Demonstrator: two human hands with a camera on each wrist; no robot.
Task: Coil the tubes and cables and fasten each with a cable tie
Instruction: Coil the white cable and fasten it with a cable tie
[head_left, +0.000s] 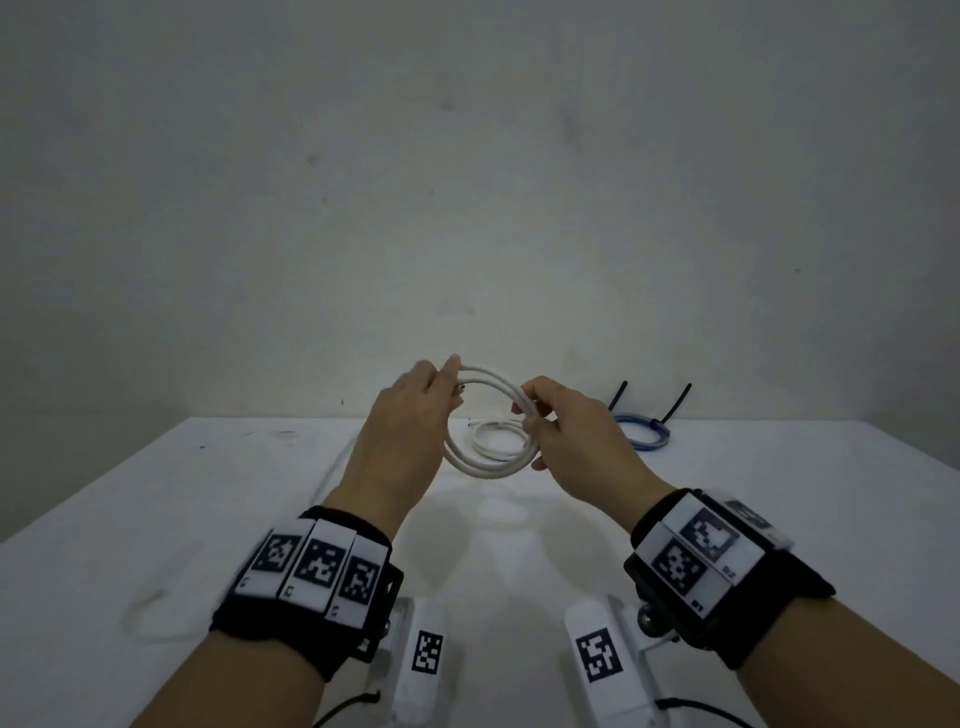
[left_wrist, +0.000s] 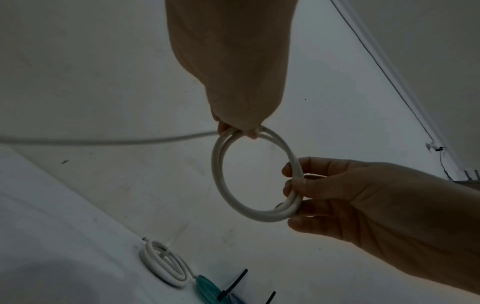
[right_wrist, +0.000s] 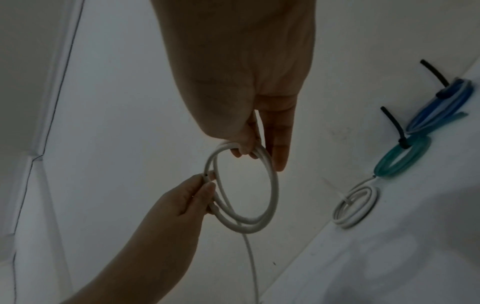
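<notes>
You have a white cable (head_left: 485, 462) coiled in about two round loops, held up above the table with its free tail hanging from the bottom of the coil. Lying on the table at the far edge by the wall are three finished coils in a row: a small white coil (right_wrist: 355, 207) bound with a pale tie, a teal tube ring (right_wrist: 402, 160) with a black tie (right_wrist: 394, 129) sticking up, and a blue coil (right_wrist: 441, 107) with another black tie.
</notes>
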